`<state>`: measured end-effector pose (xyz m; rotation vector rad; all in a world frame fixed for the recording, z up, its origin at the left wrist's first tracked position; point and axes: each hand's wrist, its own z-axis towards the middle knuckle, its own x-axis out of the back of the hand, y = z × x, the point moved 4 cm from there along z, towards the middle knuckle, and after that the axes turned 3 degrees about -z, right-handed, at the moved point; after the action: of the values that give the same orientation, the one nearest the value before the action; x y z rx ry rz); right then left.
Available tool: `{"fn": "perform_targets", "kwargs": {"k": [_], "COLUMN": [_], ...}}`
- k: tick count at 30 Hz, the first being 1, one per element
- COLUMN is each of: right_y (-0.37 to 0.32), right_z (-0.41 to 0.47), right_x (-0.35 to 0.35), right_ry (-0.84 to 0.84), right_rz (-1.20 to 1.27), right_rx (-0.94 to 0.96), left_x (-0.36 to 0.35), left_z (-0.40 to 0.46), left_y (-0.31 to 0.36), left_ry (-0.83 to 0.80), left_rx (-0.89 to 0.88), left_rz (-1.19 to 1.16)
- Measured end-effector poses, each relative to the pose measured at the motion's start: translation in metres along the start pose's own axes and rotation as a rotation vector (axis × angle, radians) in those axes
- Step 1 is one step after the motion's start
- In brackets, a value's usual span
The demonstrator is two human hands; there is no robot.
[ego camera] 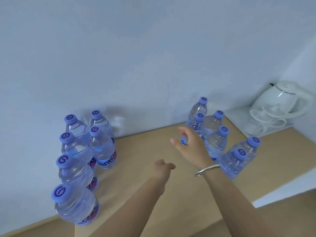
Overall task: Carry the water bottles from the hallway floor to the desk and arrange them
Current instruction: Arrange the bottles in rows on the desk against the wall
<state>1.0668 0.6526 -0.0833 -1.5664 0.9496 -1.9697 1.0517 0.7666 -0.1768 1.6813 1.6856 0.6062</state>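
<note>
Two groups of clear plastic water bottles with blue caps stand upright on the light tan wooden counter [145, 151], which abuts a pale wall [136, 57]. The left group [80, 156] numbers six bottles, set in two uneven rows running from the wall toward the near edge; the labels show purple and blue print. The right group [220, 135] numbers six visible bottles, standing close together, several touching.

The right hand [189, 144], with a silver metal bangle [206, 170] at the wrist, reaches to the near-left side of the right group. Its fingers [183, 131] are loosely spread, thumb apart from the rest; a blue bottle label shows in the gap between them. Whether the fingers touch that bottle cannot be told; they do not close round it.

The left hand [162, 170] hangs above the bare counter between the two groups, fingers loosely curled, holding nothing.

A white electric kettle [280, 103] with a coiled white cord [263, 120] sits on a pale tray [237, 117] at the far right corner, just beside the right group.
</note>
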Motion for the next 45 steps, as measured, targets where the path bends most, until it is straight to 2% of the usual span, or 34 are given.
{"fn": "perform_targets", "kwargs": {"k": [4,6,8,11,13,15,21,24,26,29,31,34,36,39,42,43,45], "right_y": [0.021,0.035,0.057,0.090,0.102,0.107,0.109,0.098,0.082,0.045,0.019,-0.016,-0.032,-0.046,-0.064,-0.071,-0.082], "right_z": [-0.034,-0.047,-0.054,-0.060,-0.063,-0.063,-0.059,-0.053,-0.049,-0.038,-0.031,-0.022,-0.016,-0.013,-0.020,-0.021,-0.020], "right_x": [0.070,0.095,0.105,0.092,0.084,0.080,0.081,0.087,0.089,0.083,0.076,0.064,0.056,0.039,0.024,0.018,0.008], "right_ry": [0.466,0.618,0.587,0.420,0.474,0.526,0.508,0.510,0.501,0.420,0.385,0.342,0.209,-0.199,-0.651,-0.730,-0.733], "right_rz": [-0.073,-0.287,-0.366,-0.036,0.102,0.160,0.108,0.053,0.056,0.136,0.172,0.188,0.271,0.562,1.013,1.042,0.958], "right_rx": [0.058,0.064,-0.023,-0.310,-0.388,-0.415,-0.359,-0.351,-0.362,-0.343,-0.317,-0.264,-0.225,-0.206,-0.168,-0.135,-0.075], "left_x": [-0.038,-0.052,-0.060,-0.065,-0.064,-0.061,-0.048,-0.041,-0.035,-0.026,-0.021,-0.002,0.013,0.025,0.041,0.047,0.056], "left_z": [-0.012,-0.017,-0.020,-0.024,-0.024,-0.026,-0.026,-0.029,-0.030,-0.036,-0.041,-0.049,-0.057,-0.079,-0.098,-0.101,-0.109], "left_y": [-0.015,-0.022,-0.028,-0.032,-0.033,-0.034,-0.033,-0.030,-0.027,-0.024,-0.022,-0.011,-0.001,0.011,0.010,0.008,0.008], "left_ry": [-0.152,-0.226,-0.255,-0.278,-0.272,-0.276,-0.256,-0.268,-0.279,-0.338,-0.355,-0.200,-0.175,-0.431,-0.670,-0.730,-0.821], "left_rx": [0.033,0.045,0.048,0.044,0.030,0.038,-0.003,-0.082,-0.200,-0.370,-0.444,-0.505,-0.528,-0.534,-0.399,-0.313,-0.208], "left_rz": [0.096,0.111,0.170,0.217,0.217,0.215,0.232,0.239,0.319,0.404,0.329,0.266,0.268,0.203,0.070,0.014,-0.053]}}
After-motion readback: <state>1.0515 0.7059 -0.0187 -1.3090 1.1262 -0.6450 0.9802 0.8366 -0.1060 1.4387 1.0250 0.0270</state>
